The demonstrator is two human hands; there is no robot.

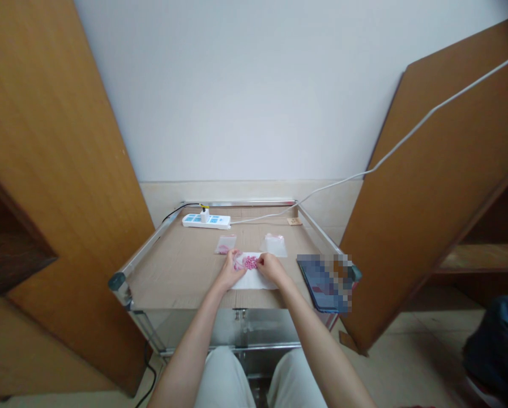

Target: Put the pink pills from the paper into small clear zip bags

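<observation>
Small pink beads (251,262) lie in a cluster on a white sheet (254,281), between my two hands. My left hand (230,273) is at the left of the cluster, its fingers closed on a small clear plastic bag (238,259) with pinkish marks. At the right edge of the beads, my right hand (269,266) has its fingertips pinched together; whatever is between them is too small to see. Just beyond the left hand lies a clear bag with pink pieces (224,248). Another clear bag (274,245) lies beyond the right hand.
A white power strip (206,221) with a plug in it sits at the back left of the cardboard-covered table (164,269). Its white cable runs off to the right. A dark tablet-like device (319,283), partly pixelated, lies at the right edge. Wooden panels stand on both sides.
</observation>
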